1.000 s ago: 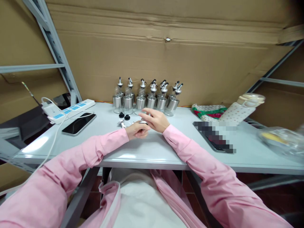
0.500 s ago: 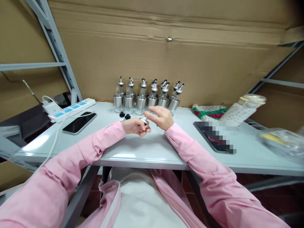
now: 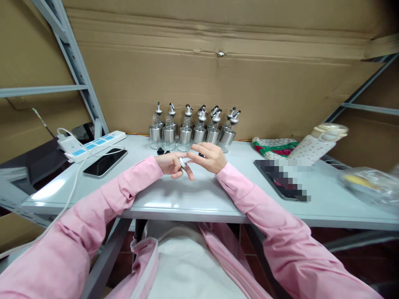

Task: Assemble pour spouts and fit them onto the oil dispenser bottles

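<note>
My left hand (image 3: 171,163) is closed around a silver-white pourer spout (image 3: 183,162), with a couple of fingers stretching out below it. My right hand (image 3: 211,158) comes in from the other side, its thumb and fingertips closed at the narrow end of the spout. A small black part (image 3: 201,155) shows under the right fingers; whether it is held or lies on the table I cannot tell. Just beyond the hands stand several glass bottles with steel sleeves (image 3: 185,135). The front left ones have open necks; others carry pourer spouts (image 3: 217,115). Black stoppers (image 3: 160,151) lie by the left hand.
On the table's left are a phone (image 3: 106,162), a power strip (image 3: 93,146) and a white cable (image 3: 73,187). To the right lie another phone (image 3: 279,182), a spotted flask (image 3: 316,143), a patterned cloth (image 3: 274,146) and a clear plastic package (image 3: 370,185). Cardboard (image 3: 218,83) backs the table.
The spout has turned and shifted slightly left and down between my hands. My left fingers have spread more, and my left hand now partly covers one of the black stoppers.
</note>
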Available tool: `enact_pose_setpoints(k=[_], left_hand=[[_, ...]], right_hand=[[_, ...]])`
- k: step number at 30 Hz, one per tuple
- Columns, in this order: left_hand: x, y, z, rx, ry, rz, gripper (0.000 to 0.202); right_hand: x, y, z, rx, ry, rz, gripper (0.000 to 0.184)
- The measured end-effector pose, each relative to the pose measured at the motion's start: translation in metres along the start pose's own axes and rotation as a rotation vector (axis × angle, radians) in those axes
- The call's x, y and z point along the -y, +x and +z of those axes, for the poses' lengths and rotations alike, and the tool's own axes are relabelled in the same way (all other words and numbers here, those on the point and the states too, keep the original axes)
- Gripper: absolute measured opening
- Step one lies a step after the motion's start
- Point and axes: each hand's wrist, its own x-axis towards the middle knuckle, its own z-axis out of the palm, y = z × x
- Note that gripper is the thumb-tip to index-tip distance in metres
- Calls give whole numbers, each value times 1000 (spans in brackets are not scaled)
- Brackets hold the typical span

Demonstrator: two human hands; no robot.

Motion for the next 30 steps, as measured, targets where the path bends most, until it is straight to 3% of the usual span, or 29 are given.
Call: enact_pose_setpoints(k=[4,10,18,30], left_hand=[[-4,-3,0,-16,58,-49,66],[-8,-7,4,27,77,-46,60],[-6,-7,9,72,67,-79,40],[-2,-2,6,-97,256,-18,38]], right_hand=[[2,4,1,4,-10,-47,24],[5,14,-4,-138,-69,-133,23],[7,13,-3,-83,-59,-171,32],[10,12,-4,38,58,-104,37]])
